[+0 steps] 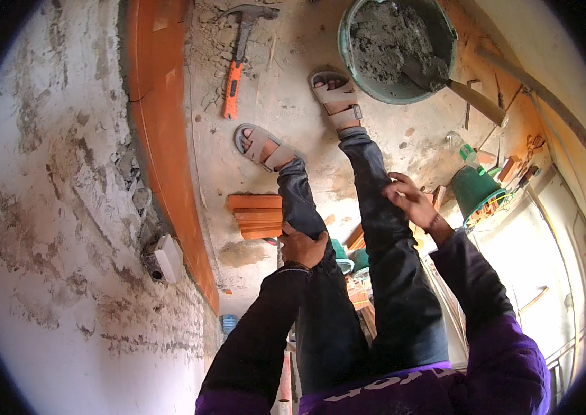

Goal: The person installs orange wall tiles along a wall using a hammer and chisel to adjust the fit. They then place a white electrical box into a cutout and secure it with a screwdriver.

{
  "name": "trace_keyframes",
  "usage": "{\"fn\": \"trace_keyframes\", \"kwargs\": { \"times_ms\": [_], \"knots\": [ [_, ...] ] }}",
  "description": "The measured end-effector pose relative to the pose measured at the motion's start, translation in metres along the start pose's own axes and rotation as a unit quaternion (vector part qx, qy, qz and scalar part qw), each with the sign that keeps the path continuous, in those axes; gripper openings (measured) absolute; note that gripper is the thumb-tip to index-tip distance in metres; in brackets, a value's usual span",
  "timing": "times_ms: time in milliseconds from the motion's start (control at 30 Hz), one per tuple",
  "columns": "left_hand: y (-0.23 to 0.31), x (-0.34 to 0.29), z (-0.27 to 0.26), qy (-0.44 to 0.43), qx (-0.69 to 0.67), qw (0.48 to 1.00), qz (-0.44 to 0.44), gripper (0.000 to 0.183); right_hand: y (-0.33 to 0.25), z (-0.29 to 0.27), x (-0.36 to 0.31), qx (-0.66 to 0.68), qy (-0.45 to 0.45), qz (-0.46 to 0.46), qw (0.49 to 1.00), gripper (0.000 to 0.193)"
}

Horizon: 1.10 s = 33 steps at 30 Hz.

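Note:
My left hand (304,249) is closed on the dark left trouser leg (301,200) near the knee, with the thumb to the right; some fingertips are hidden. My right hand (412,200) is at the outer side of the right trouser leg (369,183), its fingers apart and loosely bent, the fingertips touching or nearly touching the cloth. Just left of my left hand is a stack of orange tiles (255,214). Beyond my sandalled feet, a claw hammer (234,79) with an orange and black handle lies on the floor.
A green bucket of wet grey mortar (390,38) holds a wooden-handled trowel (476,100). An orange tile course (158,117) runs along the stained white wall (51,173). A green bucket (474,190), a bottle (468,152) and tile pieces stand at right. A white box (167,259) juts from the wall.

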<state>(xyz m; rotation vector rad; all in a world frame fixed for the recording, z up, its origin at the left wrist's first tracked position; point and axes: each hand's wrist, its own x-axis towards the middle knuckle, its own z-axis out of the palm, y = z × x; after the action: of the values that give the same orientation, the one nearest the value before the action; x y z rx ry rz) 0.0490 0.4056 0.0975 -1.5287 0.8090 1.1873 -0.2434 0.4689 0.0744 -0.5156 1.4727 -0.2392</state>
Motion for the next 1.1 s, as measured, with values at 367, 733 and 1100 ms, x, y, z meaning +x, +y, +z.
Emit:
{"fn": "trace_keyframes", "kwargs": {
  "times_ms": [367,733,1100],
  "knots": [
    [0.026,-0.004,-0.013,0.004,-0.007,0.999,-0.044,0.107,-0.057,-0.061,0.045,-0.337,-0.338,-0.045,0.878,0.043],
    [0.038,0.002,0.004,0.006,-0.001,1.0,-0.005,0.104,-0.251,-0.184,0.218,-0.595,0.164,-0.293,0.73,0.033],
    [0.036,0.011,0.051,-0.029,-0.232,0.968,0.092,0.103,-0.225,-0.131,0.091,-0.65,-0.026,-0.202,0.732,0.019]
  ]
}}
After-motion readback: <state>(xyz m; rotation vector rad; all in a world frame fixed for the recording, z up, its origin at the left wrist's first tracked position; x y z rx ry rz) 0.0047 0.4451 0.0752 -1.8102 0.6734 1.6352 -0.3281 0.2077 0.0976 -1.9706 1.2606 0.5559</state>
